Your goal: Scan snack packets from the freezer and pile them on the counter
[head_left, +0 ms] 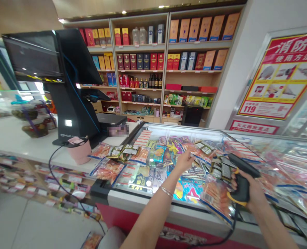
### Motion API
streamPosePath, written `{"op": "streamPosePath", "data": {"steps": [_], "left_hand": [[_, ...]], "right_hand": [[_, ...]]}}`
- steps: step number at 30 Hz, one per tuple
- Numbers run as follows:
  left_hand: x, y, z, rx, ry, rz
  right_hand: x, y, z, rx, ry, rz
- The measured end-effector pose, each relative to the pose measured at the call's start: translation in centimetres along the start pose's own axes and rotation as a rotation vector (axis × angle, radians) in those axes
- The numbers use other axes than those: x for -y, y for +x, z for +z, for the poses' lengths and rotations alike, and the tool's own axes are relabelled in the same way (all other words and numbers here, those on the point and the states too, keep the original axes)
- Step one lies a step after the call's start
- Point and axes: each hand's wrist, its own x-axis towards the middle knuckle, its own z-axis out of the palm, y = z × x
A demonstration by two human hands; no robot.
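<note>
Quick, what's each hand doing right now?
Left hand: at a snack packet, can't tell if gripping.
Right hand: closed, holding a barcode scanner.

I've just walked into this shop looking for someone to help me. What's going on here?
A person stands at a white-rimmed, glass-fronted display chest heaped with colourful plastic snack packets. Their bare left hand reaches out over the packets. Their right hand grips a black-and-yellow handheld barcode scanner on a black cord, right beside a clear packet of orange snacks.

Bagged snacks [153, 162] lie heaped on a glass-topped display freezer [140, 207].
</note>
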Motion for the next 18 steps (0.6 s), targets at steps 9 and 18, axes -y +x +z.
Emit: {"op": "streamPosePath", "data": {"steps": [9,18], "left_hand": [[0.1,0.3,-1.9,-0.378,-0.22,0.075],[0.3,0.1,-1.5,-0.438,-0.168,0.007]], "right_hand": [[0.7,-1.2,2.9,0.13,-0.035,-0.157],[0.6,-2.4,4.4,0.259,-0.155,-0.084]]}}
